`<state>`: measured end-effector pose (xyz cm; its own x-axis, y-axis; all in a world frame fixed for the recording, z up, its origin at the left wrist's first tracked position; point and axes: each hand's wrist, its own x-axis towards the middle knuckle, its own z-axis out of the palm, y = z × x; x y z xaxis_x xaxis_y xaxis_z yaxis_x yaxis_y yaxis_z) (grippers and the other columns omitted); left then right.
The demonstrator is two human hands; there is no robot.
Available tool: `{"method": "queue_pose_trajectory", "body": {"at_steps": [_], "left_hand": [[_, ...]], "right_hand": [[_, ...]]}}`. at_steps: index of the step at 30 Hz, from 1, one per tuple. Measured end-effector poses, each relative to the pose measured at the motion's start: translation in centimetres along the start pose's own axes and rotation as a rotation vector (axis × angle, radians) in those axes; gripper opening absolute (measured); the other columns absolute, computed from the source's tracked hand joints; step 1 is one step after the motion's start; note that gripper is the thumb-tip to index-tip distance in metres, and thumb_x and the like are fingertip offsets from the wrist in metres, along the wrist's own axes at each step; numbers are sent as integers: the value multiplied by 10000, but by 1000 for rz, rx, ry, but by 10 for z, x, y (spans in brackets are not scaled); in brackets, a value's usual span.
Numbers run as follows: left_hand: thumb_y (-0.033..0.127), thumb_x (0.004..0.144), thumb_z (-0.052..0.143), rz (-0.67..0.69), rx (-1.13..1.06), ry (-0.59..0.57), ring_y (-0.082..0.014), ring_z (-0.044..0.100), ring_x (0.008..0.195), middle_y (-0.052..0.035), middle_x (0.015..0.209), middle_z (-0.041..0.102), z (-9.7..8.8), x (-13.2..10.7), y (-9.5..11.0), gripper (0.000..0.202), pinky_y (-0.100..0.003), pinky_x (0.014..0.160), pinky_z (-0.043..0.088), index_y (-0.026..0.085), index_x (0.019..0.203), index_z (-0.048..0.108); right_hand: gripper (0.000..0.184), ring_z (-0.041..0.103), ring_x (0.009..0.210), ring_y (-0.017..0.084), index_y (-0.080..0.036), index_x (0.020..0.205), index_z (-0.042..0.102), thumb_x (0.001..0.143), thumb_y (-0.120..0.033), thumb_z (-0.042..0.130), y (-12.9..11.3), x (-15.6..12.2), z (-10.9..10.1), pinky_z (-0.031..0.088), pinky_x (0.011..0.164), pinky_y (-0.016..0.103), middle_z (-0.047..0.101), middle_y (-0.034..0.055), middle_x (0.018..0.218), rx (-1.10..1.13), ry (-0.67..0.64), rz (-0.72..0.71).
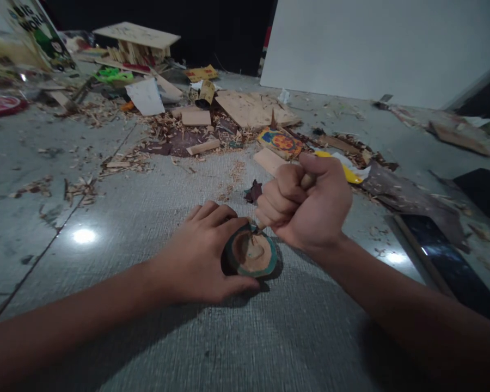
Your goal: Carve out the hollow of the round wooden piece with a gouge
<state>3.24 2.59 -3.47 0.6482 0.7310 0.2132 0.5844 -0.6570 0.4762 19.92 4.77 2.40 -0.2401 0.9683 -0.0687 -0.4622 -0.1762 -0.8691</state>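
A small round container (273,260) with a green rim and a tan, hollow-looking inside sits on the grey textured floor (179,348). My left hand (196,256) wraps around its left side, fingers behind and thumb in front. Above its right edge my right hand (306,204) is closed in a fist around a thin stick-like tool (308,181). The tool's lower end points down into the tan inside; most of it is hidden by the fingers, so its exact kind cannot be made out. A dark crumpled scrap (253,191) lies just behind.
Wood shavings (179,130), a plywood board (249,109) and a painted piece (280,141) lie farther back. A small wooden model (136,38) stands back left. At right are a dark phone-like slab (453,261), a brown cloth-like sheet (408,190) and a white panel (384,49).
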Motion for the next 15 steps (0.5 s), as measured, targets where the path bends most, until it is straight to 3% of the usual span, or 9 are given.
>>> {"method": "queue_pose_trajectory", "body": {"at_steps": [3, 5, 8, 10, 12, 15], "left_hand": [[774, 660, 708, -3, 5, -10, -336, 557, 1010, -135, 1071, 648, -1, 0, 0, 824, -527, 901, 460, 146, 1191, 661], [776, 659, 704, -8, 10, -16, -337, 557, 1002, -135, 1059, 648, 0, 0, 1, 802, -528, 895, 461, 150, 1159, 667], [769, 669, 693, -13, 18, -11, -350, 555, 1032, -142, 1094, 647, 1, -1, 1, 737, -537, 917, 457, 173, 1103, 677], [753, 675, 699, -14, 21, -5, -364, 544, 1093, -148, 1186, 633, 1, -1, 1, 752, -550, 960, 441, 185, 1166, 660], [758, 670, 703, -21, 32, -20, -371, 539, 1111, -151, 1213, 628, 1, 0, 2, 805, -559, 974, 435, 181, 1229, 639], [789, 670, 685, -33, 56, -61, -361, 551, 1060, -150, 1137, 640, -2, 0, 3, 837, -550, 947, 450, 161, 1222, 649]], "right_hand": [[535, 42, 370, 102, -233, 404, 176, 927, -333, 125, -2, -2, 1, 110, 363, 262, 66, -48, 410, 1, 33, 12], [545, 48, 364, 99, -231, 404, 175, 938, -320, 113, -1, 0, 4, 122, 362, 251, 67, -51, 401, -25, -24, 17], [542, 93, 348, 76, -227, 394, 255, 924, -333, 301, 5, 9, 10, 134, 358, 220, 143, -64, 377, -102, -217, 78], [497, 116, 344, 60, -226, 422, 332, 879, -358, 475, 9, 17, 13, 129, 350, 205, 195, -79, 390, -129, -265, 133], [477, 99, 344, 57, -234, 449, 334, 860, -386, 522, 11, 22, 13, 109, 337, 203, 187, -90, 407, -112, -209, 138], [489, 33, 360, 78, -236, 457, 201, 901, -381, 347, 9, 15, 4, 72, 337, 232, 91, -82, 415, -31, -24, 69]]}}
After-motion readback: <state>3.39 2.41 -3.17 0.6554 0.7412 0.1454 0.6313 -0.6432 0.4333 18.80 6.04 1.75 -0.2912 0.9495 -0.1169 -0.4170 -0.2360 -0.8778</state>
